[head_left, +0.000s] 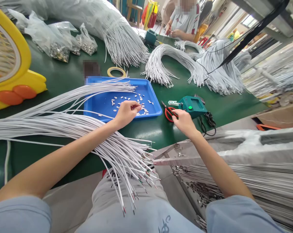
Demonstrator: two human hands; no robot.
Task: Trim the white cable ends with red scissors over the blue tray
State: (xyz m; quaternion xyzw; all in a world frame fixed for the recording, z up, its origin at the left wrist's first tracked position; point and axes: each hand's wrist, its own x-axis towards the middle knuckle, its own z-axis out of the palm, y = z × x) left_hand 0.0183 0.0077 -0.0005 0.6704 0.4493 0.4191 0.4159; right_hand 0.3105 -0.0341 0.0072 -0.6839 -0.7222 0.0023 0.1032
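Across the green table (66, 72): loose bundles of white cable (127, 42) lie along the far side.
Nearer cables (73, 124): some reach over the blue tray (152, 94), others pass under the left forearm, ends overhanging the table edge.
Green device (192, 107): on the table, right of the tray.
Left hand (127, 115): fingertips pinched together above the tray; whether they hold something, I cannot tell.
Right hand (184, 122): grasping the red-handled scissors (168, 114) by the handles, just beside the device.
White pieces (146, 111): scattered in the tray, some near the left fingertips.
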